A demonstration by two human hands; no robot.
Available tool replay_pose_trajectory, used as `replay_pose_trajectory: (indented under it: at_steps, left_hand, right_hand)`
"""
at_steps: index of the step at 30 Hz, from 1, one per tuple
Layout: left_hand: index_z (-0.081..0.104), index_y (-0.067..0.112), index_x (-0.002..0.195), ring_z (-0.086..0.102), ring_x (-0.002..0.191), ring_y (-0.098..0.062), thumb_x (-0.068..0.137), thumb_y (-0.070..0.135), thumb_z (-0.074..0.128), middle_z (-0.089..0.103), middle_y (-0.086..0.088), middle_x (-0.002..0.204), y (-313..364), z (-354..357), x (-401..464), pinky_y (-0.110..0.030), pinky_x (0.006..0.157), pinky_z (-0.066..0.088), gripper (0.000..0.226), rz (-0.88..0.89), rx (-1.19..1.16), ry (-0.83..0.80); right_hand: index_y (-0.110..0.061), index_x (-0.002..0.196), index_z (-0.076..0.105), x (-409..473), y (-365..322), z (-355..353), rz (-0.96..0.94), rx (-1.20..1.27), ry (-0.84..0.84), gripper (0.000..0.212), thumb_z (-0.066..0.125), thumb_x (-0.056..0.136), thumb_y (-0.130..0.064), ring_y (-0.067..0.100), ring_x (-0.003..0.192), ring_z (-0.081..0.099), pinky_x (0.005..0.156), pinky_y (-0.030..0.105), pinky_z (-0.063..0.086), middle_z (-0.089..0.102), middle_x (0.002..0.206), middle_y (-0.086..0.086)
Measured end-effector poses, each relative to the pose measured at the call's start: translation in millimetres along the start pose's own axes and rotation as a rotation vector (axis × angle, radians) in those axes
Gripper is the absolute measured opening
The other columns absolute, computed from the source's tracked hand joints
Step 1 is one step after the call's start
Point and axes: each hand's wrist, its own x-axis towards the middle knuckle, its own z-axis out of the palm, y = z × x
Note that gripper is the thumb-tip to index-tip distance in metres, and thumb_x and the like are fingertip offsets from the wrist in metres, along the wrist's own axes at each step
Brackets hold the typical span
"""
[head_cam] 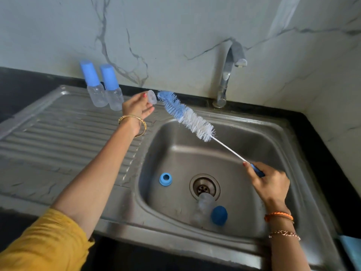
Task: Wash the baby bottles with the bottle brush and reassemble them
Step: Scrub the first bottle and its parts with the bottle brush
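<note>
Over a steel sink (pixel 273 133) | left hand (pixel 136 108) pinches a clear silicone teat (pixel 152 97) at its base flange, beside the drainboard | right hand (pixel 269 182) grips the bottle brush (pixel 187 116) by its blue handle, bristle tip just beside the teat | teat likely light, soft, slippery when wet: best held by the flange | bottle body (pixel 203 208), blue cap (pixel 219 215) and collar ring (pixel 165 179) lie in the basin.

We see: bottle brush (pixel 185 116) bristles blue at the tip, white toward the blue handle. Two capped bottles (pixel 103 87) clear with blue caps. Nipple (pixel 152 97) translucent. In the grey steel sink (pixel 230 153): blue ring (pixel 165 179), clear bottle (pixel 203 208), dark blue cap (pixel 219 215). Wall (pixel 175 26) white marble, grey veins. Sleeve (pixel 45 245) mustard yellow.
</note>
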Motion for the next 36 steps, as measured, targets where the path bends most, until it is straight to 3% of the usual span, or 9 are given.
replay_pose_trajectory:
  at_steps: [4, 7, 12, 15, 18, 21, 25, 31, 36]
  left_hand:
    - [0.059, 0.012, 0.093, 0.062, 0.079, -0.014, 0.093, 0.007, 0.052, 0.062, -0.004, 0.087, 5.8, 3.9, 6.8, -0.024, 0.073, 0.056, 0.008, 0.001, 0.049, -0.012]
    - [0.058, 0.008, 0.104, 0.064, 0.079, -0.013, 0.093, 0.007, 0.051, 0.063, -0.003, 0.088, 6.0, 7.0, 6.9, -0.019, 0.069, 0.055, 0.012, -0.003, 0.142, -0.087]
    - [0.051, 0.009, 0.118, 0.062, 0.080, -0.013, 0.091, 0.001, 0.050, 0.062, -0.003, 0.090, 8.3, 12.1, 11.5, -0.020, 0.065, 0.050, 0.028, -0.036, 0.027, -0.021]
    - [0.051, 0.012, 0.101, 0.060, 0.071, -0.015, 0.089, -0.001, 0.049, 0.061, -0.007, 0.083, 9.4, 18.9, 9.2, -0.020, 0.056, 0.047, 0.017, -0.105, -0.102, 0.042]
    - [0.053, 0.014, 0.079, 0.058, 0.064, -0.013, 0.091, 0.006, 0.052, 0.063, -0.004, 0.071, 8.0, 24.8, 8.3, -0.016, 0.047, 0.045, 0.014, -0.093, -0.114, 0.078]
    - [0.052, 0.014, 0.077, 0.058, 0.070, -0.013, 0.094, 0.011, 0.052, 0.060, -0.004, 0.080, 4.5, 27.7, 9.4, -0.016, 0.051, 0.049, 0.017, -0.035, -0.009, 0.075]
    - [0.052, 0.015, 0.077, 0.060, 0.076, -0.009, 0.096, 0.008, 0.047, 0.059, -0.001, 0.085, 5.8, 29.9, 9.5, -0.016, 0.060, 0.054, 0.020, 0.035, 0.083, 0.024]
    - [0.055, 0.011, 0.075, 0.059, 0.074, -0.014, 0.090, -0.008, 0.042, 0.057, -0.006, 0.080, 23.2, 28.9, 20.8, -0.023, 0.064, 0.057, 0.028, 0.015, 0.082, -0.001]
    - [0.057, 0.012, 0.083, 0.059, 0.070, -0.010, 0.090, -0.010, 0.045, 0.056, -0.004, 0.079, 27.4, 34.7, 23.6, -0.022, 0.066, 0.055, 0.026, 0.035, -0.043, -0.030]
  right_hand:
    - [-0.014, 0.065, 0.072, 0.5, 3.4, 0.6, -0.029, 0.014, 0.011, 0.049, 0.046, 0.078, -0.053, 0.028, 0.044, 0.057, 0.046, 0.028, 0.044, 0.057, 0.045, 0.007]
    - [-0.014, 0.065, 0.072, 1.3, 5.5, 2.0, -0.079, 0.005, -0.019, 0.047, 0.047, 0.078, -0.051, 0.027, 0.043, 0.056, 0.045, 0.027, 0.044, 0.058, 0.045, 0.005]
    - [-0.015, 0.062, 0.070, 1.4, 7.3, 1.9, -0.116, -0.016, -0.031, 0.046, 0.047, 0.079, -0.050, 0.025, 0.041, 0.054, 0.044, 0.024, 0.040, 0.056, 0.044, 0.003]
    - [-0.014, 0.059, 0.067, 1.2, 8.9, 3.7, -0.113, -0.044, -0.083, 0.046, 0.048, 0.080, -0.050, 0.026, 0.042, 0.054, 0.043, 0.026, 0.040, 0.054, 0.044, 0.002]
    - [-0.013, 0.061, 0.068, 2.7, 9.5, 5.2, -0.089, -0.058, -0.148, 0.034, 0.064, 0.081, -0.041, 0.027, 0.045, 0.055, 0.044, 0.030, 0.044, 0.055, 0.045, 0.004]
    - [-0.015, 0.063, 0.069, 3.5, 9.7, 6.1, -0.105, -0.068, -0.168, 0.028, 0.069, 0.081, -0.036, 0.026, 0.045, 0.056, 0.044, 0.030, 0.046, 0.057, 0.046, 0.003]
    - [-0.015, 0.056, 0.065, 2.8, 6.1, 6.4, -0.179, -0.105, -0.107, 0.047, 0.047, 0.083, -0.049, 0.022, 0.039, 0.051, 0.037, 0.027, 0.043, 0.051, 0.042, -0.001]
    - [-0.015, 0.049, 0.054, 2.3, -6.0, 7.0, -0.281, -0.145, -0.029, 0.046, 0.048, 0.085, -0.042, 0.021, 0.035, 0.046, 0.035, 0.022, 0.034, 0.046, 0.041, -0.002]
    - [-0.013, 0.053, 0.055, -1.6, -18.7, 12.1, -0.114, -0.051, -0.156, 0.047, 0.049, 0.086, -0.046, 0.029, 0.042, 0.049, 0.042, 0.028, 0.036, 0.045, 0.043, 0.001]
